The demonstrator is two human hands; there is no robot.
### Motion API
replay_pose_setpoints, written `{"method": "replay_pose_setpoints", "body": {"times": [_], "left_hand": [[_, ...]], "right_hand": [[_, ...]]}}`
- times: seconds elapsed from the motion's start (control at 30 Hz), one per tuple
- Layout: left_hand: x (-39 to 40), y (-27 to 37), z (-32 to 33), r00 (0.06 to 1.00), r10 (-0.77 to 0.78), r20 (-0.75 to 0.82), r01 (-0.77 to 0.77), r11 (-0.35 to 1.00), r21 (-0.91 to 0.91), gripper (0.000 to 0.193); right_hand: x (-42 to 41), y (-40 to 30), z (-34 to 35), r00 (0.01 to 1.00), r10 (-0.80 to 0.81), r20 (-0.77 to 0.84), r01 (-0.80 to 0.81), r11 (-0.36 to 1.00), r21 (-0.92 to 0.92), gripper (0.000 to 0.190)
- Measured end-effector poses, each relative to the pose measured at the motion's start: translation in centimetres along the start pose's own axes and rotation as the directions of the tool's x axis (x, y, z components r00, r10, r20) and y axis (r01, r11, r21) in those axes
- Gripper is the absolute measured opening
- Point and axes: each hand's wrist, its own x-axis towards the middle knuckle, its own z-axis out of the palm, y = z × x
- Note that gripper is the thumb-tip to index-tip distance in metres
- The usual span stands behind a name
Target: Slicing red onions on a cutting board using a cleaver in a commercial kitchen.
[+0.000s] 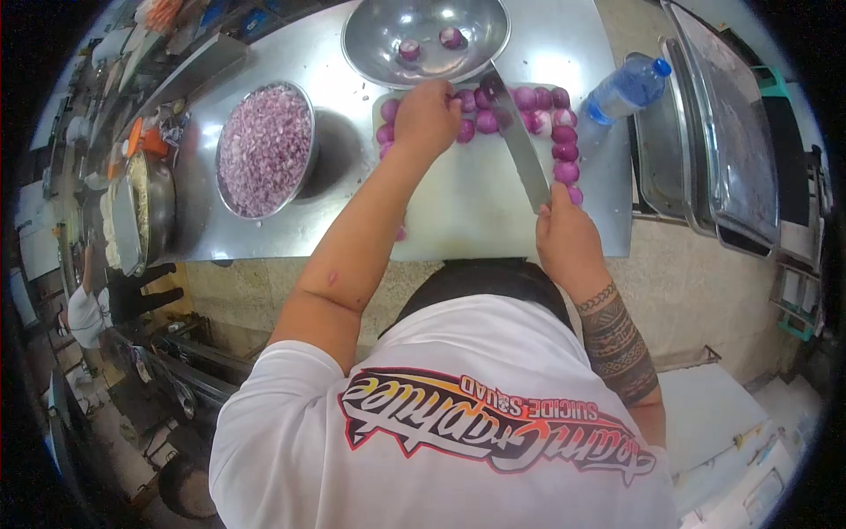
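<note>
My right hand (562,231) is closed around the handle of a large kitchen knife (522,145). Its blade points away from me, over the far part of a pale cutting board (472,198). My left hand (428,116) is at the board's far edge, among the onions; its fingertips are partly hidden, and whether it grips an onion cannot be told. Peeled red onions (565,152) line the far, left and right edges of the board. Beyond the board, a steel bowl (353,49) holds two peeled onions (450,38).
A steel bowl of chopped red onion (266,151) stands at the left of the steel table (284,241). A plastic water bottle (624,89) is near the right edge, beside stacked metal trays (727,125). At far left are another bowl (156,205) and a person (89,314).
</note>
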Motion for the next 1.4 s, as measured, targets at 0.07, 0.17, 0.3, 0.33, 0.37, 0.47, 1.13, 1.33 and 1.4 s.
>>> {"method": "replay_pose_setpoints", "body": {"times": [0.07, 0.17, 0.3, 0.33, 0.37, 0.47, 1.13, 1.33, 1.4], "left_hand": [[1.9, 0.0, -1.7, 0.992, -0.017, -0.126, 0.019, 1.0, 0.015, 0.032], [6.2, -3.1, -2.7, 0.993, 0.003, -0.119, 0.005, 0.998, 0.069, 0.035], [10.6, -5.7, -3.6, 0.997, -0.078, -0.01, 0.078, 0.982, 0.173, 0.038], [11.4, -5.8, -3.5, 0.989, -0.139, 0.059, 0.124, 0.971, 0.205, 0.037], [12.4, -6.3, -3.1, 0.988, -0.142, 0.055, 0.128, 0.971, 0.203, 0.037], [14.4, -7.8, -1.6, 0.988, -0.134, 0.076, 0.104, 0.943, 0.318, 0.037], [-5.9, -1.1, -1.7, 0.994, -0.101, 0.033, 0.105, 0.98, -0.167, 0.05], [-13.1, -1.4, 4.6, 0.996, 0.037, 0.081, -0.025, 0.99, -0.136, 0.054], [-13.4, -1.5, 4.9, 0.999, 0.048, 0.025, -0.044, 0.988, -0.148, 0.053]], "right_hand": [[2.9, -0.8, -0.5, 0.999, -0.035, -0.016, 0.035, 0.999, -0.017, 0.016], [7.1, -2.6, -1.6, 0.996, -0.081, -0.031, 0.08, 0.996, -0.034, 0.017], [11.4, -3.6, -1.8, 0.989, -0.138, -0.053, 0.136, 0.99, -0.039, 0.017], [12.0, -3.7, -1.8, 0.989, -0.14, -0.051, 0.138, 0.99, -0.041, 0.017], [12.6, -3.9, -1.9, 0.987, -0.148, -0.055, 0.145, 0.988, -0.047, 0.018], [14.8, -4.3, -2.0, 0.987, -0.156, -0.026, 0.155, 0.987, -0.037, 0.019], [6.3, 1.3, -1.9, 0.972, -0.169, 0.162, 0.152, 0.982, 0.116, 0.017], [0.5, 5.2, -0.1, 0.948, -0.186, 0.258, 0.178, 0.983, 0.054, 0.018], [-1.0, 5.9, -0.1, 0.937, -0.161, 0.31, 0.175, 0.985, -0.015, 0.017]]}}
